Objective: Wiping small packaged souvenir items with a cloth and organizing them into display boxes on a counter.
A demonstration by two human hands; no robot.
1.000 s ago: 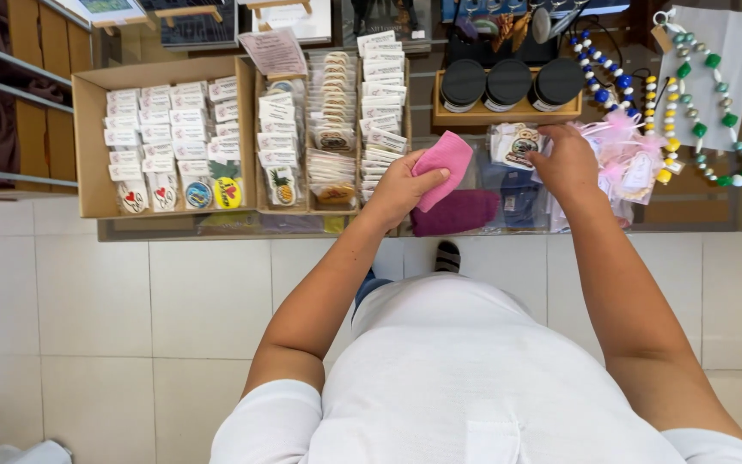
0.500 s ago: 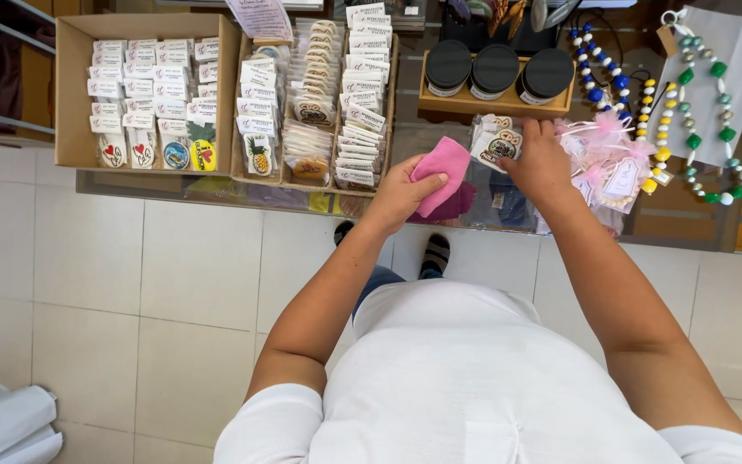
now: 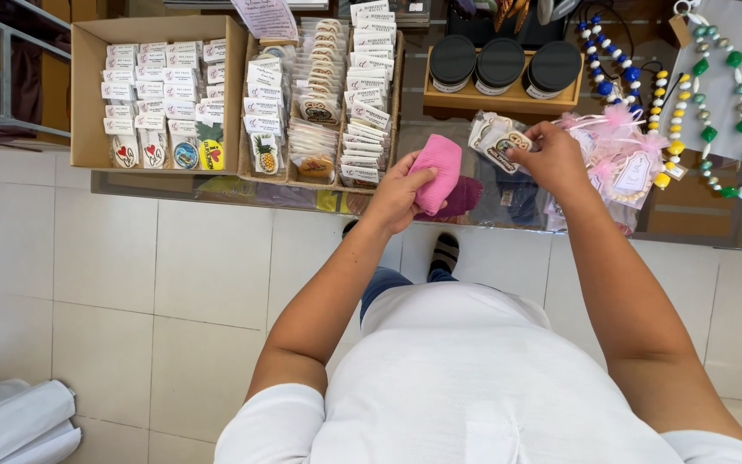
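Observation:
My left hand (image 3: 398, 194) grips a folded pink cloth item (image 3: 437, 169), held upright over the edge of a glass counter (image 3: 173, 185). A darker magenta folded item (image 3: 465, 197) lies just behind it. My right hand (image 3: 554, 158) pinches a small clear-wrapped packet with a printed card (image 3: 495, 137), held a little above the counter, right of the pink item. Pink-ribboned wrapped packets (image 3: 620, 155) lie beside my right hand.
Cardboard boxes of carded small goods (image 3: 161, 90) and packets (image 3: 345, 94) stand at the left. A wooden tray with three black-lidded jars (image 3: 501, 64) sits behind. Bead necklaces (image 3: 714, 103) lie at the right. White tiled floor and a white roll (image 3: 10, 421) are below.
The view has shifted to the right. My right hand has lifted the small wrapped packet closer to the pink item, which my left hand has turned more upright.

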